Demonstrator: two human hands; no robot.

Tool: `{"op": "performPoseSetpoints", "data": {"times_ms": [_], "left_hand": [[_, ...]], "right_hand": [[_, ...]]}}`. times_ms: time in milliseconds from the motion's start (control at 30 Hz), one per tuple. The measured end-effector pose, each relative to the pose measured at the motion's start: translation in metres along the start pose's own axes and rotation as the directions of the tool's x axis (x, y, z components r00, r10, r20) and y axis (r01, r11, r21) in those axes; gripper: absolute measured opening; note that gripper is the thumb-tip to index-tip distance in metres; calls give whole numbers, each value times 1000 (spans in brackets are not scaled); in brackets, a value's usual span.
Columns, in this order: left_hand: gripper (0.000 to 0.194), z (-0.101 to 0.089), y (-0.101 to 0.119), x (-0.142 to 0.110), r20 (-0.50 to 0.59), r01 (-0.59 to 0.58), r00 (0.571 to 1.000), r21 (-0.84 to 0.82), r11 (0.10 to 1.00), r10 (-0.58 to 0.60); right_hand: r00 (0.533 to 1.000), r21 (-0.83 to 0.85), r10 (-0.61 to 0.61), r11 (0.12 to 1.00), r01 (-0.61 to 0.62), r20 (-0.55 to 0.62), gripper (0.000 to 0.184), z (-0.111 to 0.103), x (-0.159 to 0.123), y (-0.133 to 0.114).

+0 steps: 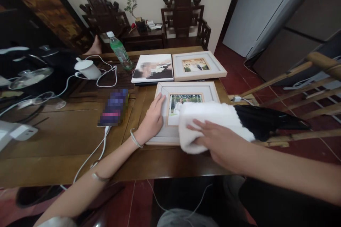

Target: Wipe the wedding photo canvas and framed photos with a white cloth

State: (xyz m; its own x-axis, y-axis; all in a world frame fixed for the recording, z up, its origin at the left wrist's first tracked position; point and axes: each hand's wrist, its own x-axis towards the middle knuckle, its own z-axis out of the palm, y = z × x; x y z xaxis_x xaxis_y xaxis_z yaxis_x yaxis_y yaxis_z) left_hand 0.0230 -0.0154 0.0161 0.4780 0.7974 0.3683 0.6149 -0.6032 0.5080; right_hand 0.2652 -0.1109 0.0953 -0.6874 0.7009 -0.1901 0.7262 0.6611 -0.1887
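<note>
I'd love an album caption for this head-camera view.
Left hand on a photo frame, right hand holding a white cloth partly over it, on a wooden table.

One left hand (pixel 154 117) and one right hand (pixel 214 138) are counted. One white cloth (pixel 207 113) is found under the right hand. Two photo frames (pixel 173 110) are counted, one touched by the left hand, one beyond it. Beyond the left hand, one photo panel (pixel 153 67) and one green bottle (pixel 121 53) are seen; left of it, one phone (pixel 113 108) and one lidded cup (pixel 87 69); behind it, two bracelets (pixel 134 139).
</note>
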Motion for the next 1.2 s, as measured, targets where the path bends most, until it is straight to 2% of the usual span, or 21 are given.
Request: {"op": "performPoseSetpoints", "data": {"times_ms": [67,133,233,333,400,467,533,667,767,833,900,1000,1133,1200], "left_hand": [[73,1,-1,0,1,6,1000,1,1000,-6],[74,1,-1,-1,-4,4,1000,3,1000,-4],[74,1,-2,-1,0,-3,1000,9,1000,3],[74,1,-3,-1,1,-7,1000,15,1000,7],[75,1,-4,-1,-10,-12,1000,5,1000,12],[75,2,-4,-1,-16,-9,1000,-8,1000,9],[74,3,-3,-1,-11,9,1000,-12,1000,-9],[71,2,-1,-1,7,33,999,5,999,-33],[69,1,0,-1,9,24,1000,23,999,-24],[69,0,-1,-1,12,24,1000,28,999,-24],[69,1,-2,-1,17,26,1000,26,999,-26],[70,2,-3,-1,16,17,1000,15,1000,-17],[70,2,-3,-1,15,17,1000,5,1000,-17],[70,2,-4,-1,10,8,1000,10,1000,-8]], "right_hand": [[998,-86,17,996,-22,-55,58,3,16,28],[986,-207,51,975,-84,-161,64,0,33,62],[962,-309,52,941,-137,-268,63,-8,59,106],[962,-370,65,914,-164,-264,62,-13,76,121],[972,-359,108,916,-179,-209,64,-12,80,109],[978,-308,157,932,-193,-138,65,-9,74,83],[984,-243,171,953,-179,-57,63,-9,60,50],[986,-67,110,992,-103,126,69,-11,24,-10],[989,45,2,999,-9,149,72,-7,9,-30],[992,30,-55,998,52,111,69,2,10,-28],[995,-43,-61,997,64,72,65,11,17,-14],[999,-174,-23,985,15,-45,63,16,36,25],[978,-314,44,943,-109,-206,72,0,67,88],[967,-360,44,923,-135,-252,68,-8,80,109]]}}
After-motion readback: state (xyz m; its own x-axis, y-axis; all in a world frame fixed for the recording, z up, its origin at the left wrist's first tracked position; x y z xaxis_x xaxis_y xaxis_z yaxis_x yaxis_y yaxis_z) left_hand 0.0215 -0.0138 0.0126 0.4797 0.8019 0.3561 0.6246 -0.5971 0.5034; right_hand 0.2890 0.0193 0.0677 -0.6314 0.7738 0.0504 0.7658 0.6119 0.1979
